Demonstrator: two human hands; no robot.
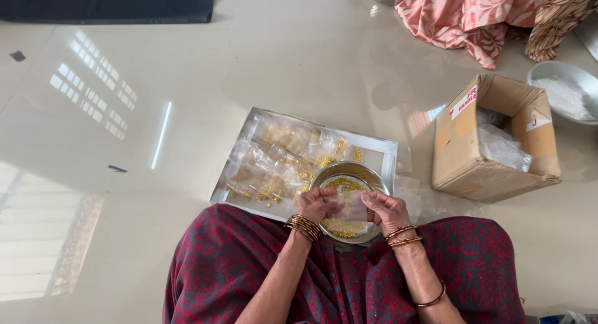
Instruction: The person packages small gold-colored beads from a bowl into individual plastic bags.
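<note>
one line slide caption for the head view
Both hands hold a small clear pouch over a steel bowl of yellow beads.

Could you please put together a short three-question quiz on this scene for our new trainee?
1. True or false: the left hand and right hand together hold a small clear pouch over the steel bowl.
2. What lies in the white tray? A) spoons B) clear packets of small golden pieces C) folded cloth
3. Which side of the tray does the cardboard box sit on?

Key: 1 true; 2 B; 3 the person's right.
</note>
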